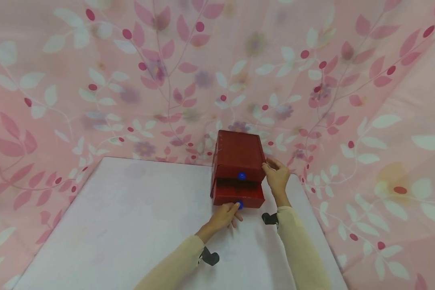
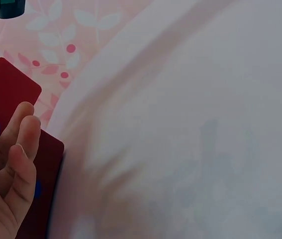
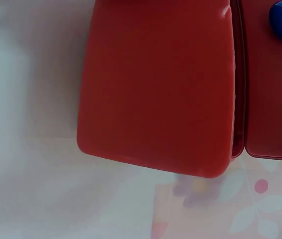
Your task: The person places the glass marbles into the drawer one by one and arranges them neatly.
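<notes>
A small red drawer box [image 1: 239,151] stands at the far side of the white table, its lower drawer [image 1: 235,198] pulled partway out. My left hand [image 1: 222,215] pinches that drawer's blue knob [image 1: 241,205] between thumb and finger; the other fingers are spread loosely below. On the box's right side, my right hand [image 1: 278,177] holds the front edge with its thumb and bent fingers. The upper drawer, with its own blue knob [image 1: 242,176], is closed. The right wrist view shows the lower drawer's red front [image 3: 155,89] close up, with only a sliver of the hand at the right edge.
The white table [image 1: 130,225] spreads left and in front of the box. Pink leaf-patterned cloth [image 1: 188,80] hangs behind it and along both sides. Dark wrist mounts [image 1: 210,257] show below each hand.
</notes>
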`<state>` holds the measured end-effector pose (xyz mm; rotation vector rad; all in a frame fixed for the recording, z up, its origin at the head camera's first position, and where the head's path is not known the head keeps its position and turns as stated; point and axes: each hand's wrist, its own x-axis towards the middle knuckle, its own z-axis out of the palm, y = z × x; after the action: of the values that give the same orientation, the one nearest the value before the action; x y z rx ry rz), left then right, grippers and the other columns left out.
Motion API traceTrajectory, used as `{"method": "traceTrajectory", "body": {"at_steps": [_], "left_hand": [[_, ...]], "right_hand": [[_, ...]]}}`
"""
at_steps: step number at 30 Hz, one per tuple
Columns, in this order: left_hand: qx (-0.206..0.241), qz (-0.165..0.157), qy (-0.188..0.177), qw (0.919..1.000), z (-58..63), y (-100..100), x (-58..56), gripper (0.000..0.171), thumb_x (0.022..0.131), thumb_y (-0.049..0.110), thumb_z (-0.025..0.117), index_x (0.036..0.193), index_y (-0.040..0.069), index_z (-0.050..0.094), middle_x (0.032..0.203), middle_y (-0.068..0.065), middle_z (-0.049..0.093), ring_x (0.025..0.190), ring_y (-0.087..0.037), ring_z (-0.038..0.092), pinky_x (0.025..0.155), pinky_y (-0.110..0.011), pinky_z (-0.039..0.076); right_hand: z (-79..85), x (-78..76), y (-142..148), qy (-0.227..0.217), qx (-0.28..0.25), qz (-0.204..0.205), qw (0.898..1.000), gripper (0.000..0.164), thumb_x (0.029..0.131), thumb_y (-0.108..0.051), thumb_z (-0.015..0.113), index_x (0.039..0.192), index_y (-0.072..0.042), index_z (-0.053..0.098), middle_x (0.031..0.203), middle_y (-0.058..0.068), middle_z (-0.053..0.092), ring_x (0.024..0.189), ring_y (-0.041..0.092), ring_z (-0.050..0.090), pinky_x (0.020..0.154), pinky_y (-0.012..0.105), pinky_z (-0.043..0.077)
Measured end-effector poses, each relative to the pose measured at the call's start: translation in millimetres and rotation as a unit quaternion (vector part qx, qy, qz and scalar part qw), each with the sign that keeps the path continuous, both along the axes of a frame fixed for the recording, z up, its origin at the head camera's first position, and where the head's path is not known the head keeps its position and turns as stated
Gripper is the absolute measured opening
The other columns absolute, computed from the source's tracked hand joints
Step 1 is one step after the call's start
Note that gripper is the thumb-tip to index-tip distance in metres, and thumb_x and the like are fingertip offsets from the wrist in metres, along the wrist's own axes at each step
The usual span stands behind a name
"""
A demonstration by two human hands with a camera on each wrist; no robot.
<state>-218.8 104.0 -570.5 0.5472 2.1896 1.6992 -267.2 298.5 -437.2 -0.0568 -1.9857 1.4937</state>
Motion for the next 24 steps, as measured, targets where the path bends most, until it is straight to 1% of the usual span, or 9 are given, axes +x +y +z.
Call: {"method": "traceTrajectory", "body": {"at_steps": [5, 9, 12, 14, 16, 20, 24], "left_hand": [[0.0, 0.006, 0.002, 1.0, 0.0, 0, -7.1, 0.046, 0.104, 0.043, 0.038, 0.093, 0.008, 0.066, 0.075, -0.003, 0.072, 0.057, -0.034, 0.065, 0.041, -0.029, 0.047], [0.011, 0.007, 0.004, 0.9999, -1.0, 3, -14.2, 0.045, 0.105, 0.04, 0.039, 0.094, 0.006, 0.067, 0.073, 0.003, 0.071, 0.054, -0.028, 0.065, 0.042, -0.034, 0.05], [0.021, 0.006, 0.0, 0.9998, -1.9, 5, -19.1, 0.047, 0.105, 0.04, 0.04, 0.097, 0.002, 0.066, 0.073, 0.003, 0.072, 0.053, -0.025, 0.065, 0.042, -0.031, 0.049], [0.025, 0.005, -0.003, 0.9997, -1.9, 6, -22.0, 0.048, 0.105, 0.041, 0.039, 0.098, 0.001, 0.066, 0.075, 0.003, 0.072, 0.054, -0.024, 0.065, 0.043, -0.029, 0.048], [0.027, 0.004, -0.005, 0.9996, -0.9, 7, -25.0, 0.048, 0.105, 0.041, 0.039, 0.099, 0.001, 0.065, 0.076, 0.002, 0.072, 0.055, -0.026, 0.065, 0.044, -0.029, 0.049], [0.023, 0.006, -0.007, 0.9997, 1.0, 7, -30.7, 0.047, 0.105, 0.042, 0.039, 0.099, 0.004, 0.065, 0.077, 0.001, 0.073, 0.06, -0.034, 0.067, 0.047, -0.037, 0.052], [0.017, 0.01, -0.005, 0.9998, 1.9, 8, -36.0, 0.047, 0.105, 0.042, 0.039, 0.097, 0.004, 0.066, 0.077, 0.0, 0.073, 0.063, -0.038, 0.067, 0.051, -0.046, 0.055]], "right_hand": [[-1.4, -0.9, 1, -0.007, -0.007, 0.002, 1.0, 0.029, 0.08, 0.008, 0.071, 0.107, 0.017, 0.066, 0.102, 0.035, 0.065, 0.092, 0.043, 0.066, 0.071, 0.013, 0.054], [-2.2, -3.6, 3, -0.012, -0.016, 0.0, 1.0, 0.029, 0.08, 0.007, 0.072, 0.107, 0.015, 0.067, 0.103, 0.035, 0.065, 0.09, 0.031, 0.069, 0.072, 0.015, 0.054], [-2.2, -4.8, 3, -0.013, -0.02, 0.003, 1.0, 0.028, 0.08, 0.006, 0.071, 0.107, 0.013, 0.068, 0.103, 0.035, 0.064, 0.088, 0.025, 0.069, 0.072, 0.015, 0.055], [-1.8, -4.7, 3, -0.011, -0.021, 0.005, 1.0, 0.027, 0.08, 0.007, 0.071, 0.106, 0.013, 0.068, 0.102, 0.036, 0.064, 0.088, 0.026, 0.069, 0.072, 0.016, 0.055], [-1.3, -4.1, 3, -0.01, -0.02, 0.004, 1.0, 0.027, 0.08, 0.007, 0.071, 0.106, 0.013, 0.068, 0.101, 0.036, 0.065, 0.089, 0.031, 0.069, 0.072, 0.015, 0.055], [-2.1, -3.3, 2, -0.012, -0.017, 0.001, 1.0, 0.027, 0.08, 0.007, 0.072, 0.107, 0.013, 0.068, 0.102, 0.034, 0.066, 0.093, 0.042, 0.066, 0.072, 0.015, 0.054], [-7.6, -6.7, 5, -0.014, -0.018, -0.004, 1.0, 0.028, 0.081, 0.006, 0.072, 0.108, 0.013, 0.068, 0.103, 0.031, 0.067, 0.095, 0.044, 0.066, 0.072, 0.014, 0.054]]}}
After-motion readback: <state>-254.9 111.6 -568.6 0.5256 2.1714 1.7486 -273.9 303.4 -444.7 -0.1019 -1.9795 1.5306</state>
